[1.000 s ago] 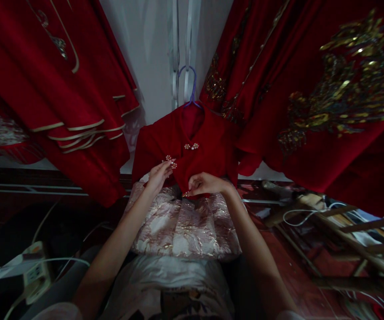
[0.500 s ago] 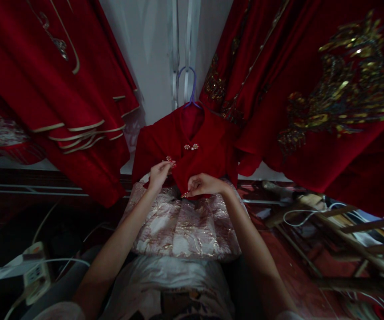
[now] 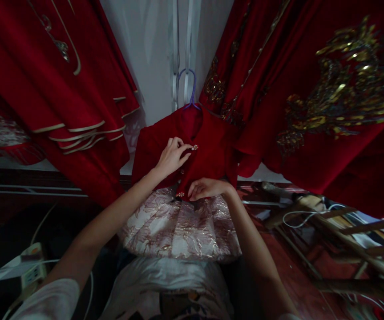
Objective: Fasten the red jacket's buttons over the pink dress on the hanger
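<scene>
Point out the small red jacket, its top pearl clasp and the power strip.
small red jacket [image 3: 216, 151]: head view, bare chest panel.
top pearl clasp [image 3: 195, 147]: head view, its beads.
power strip [image 3: 31, 273]: head view, white socket face.

A small red jacket [image 3: 213, 149] is carried by a purple hanger [image 3: 192, 93], which is hung from pale straps [image 3: 188, 40] against a white wall [image 3: 145, 49]. Below, a dark, dimly lit floor [image 3: 8, 215] is seen. A white power strip [image 3: 31, 275] with its cable is laid on it at the left, and what appears to be a wooden frame [image 3: 372, 225] is stood on it at the right.
</scene>
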Motion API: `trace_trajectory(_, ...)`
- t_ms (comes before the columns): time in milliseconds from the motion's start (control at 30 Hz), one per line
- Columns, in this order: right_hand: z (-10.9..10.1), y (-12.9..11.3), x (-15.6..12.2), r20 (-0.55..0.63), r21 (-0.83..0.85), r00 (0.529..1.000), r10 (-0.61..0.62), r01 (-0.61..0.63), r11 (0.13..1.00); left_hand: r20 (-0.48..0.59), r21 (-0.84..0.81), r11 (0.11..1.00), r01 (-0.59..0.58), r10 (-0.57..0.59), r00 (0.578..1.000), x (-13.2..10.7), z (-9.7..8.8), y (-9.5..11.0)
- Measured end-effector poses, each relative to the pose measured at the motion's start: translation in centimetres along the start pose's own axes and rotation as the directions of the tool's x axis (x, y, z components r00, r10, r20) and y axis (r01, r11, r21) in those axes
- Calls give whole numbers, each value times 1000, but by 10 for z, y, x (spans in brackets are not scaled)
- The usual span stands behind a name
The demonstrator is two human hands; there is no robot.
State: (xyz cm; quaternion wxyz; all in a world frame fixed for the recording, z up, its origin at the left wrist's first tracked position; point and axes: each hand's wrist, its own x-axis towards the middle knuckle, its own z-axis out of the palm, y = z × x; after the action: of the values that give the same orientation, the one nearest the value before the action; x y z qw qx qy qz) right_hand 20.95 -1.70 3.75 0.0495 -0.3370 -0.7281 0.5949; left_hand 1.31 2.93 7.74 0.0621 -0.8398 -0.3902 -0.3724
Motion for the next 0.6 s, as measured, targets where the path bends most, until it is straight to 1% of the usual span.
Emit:
trace_trajectory(67,1,2,1,-2,2,1000,0,0,1000,31,103,994,-44,41,999,9,-2,1)
trace_trajectory(133,1,4,2,-15,8,1000,-10,10,1000,57,180,982,-59,50,997,17,-1,2)
trace_trajectory(300,0,8,1,-30,24,999,-32,32,999,106,302,948,-102,73,992,29,2,9)
trace_trajectory(400,-1,8,0,-30,24,999,-31,32,999,119,309,941,-141,109,987,32,1,10)
trace_trajectory(500,-1,7,0,-38,10,999,-31,31,999,119,255,947,-198,172,978,31,-1,9)
trace_trajectory(600,0,4,0,-78,-14,997,-26,25,1000,117,190,949,-253,234,965,28,-3,8)
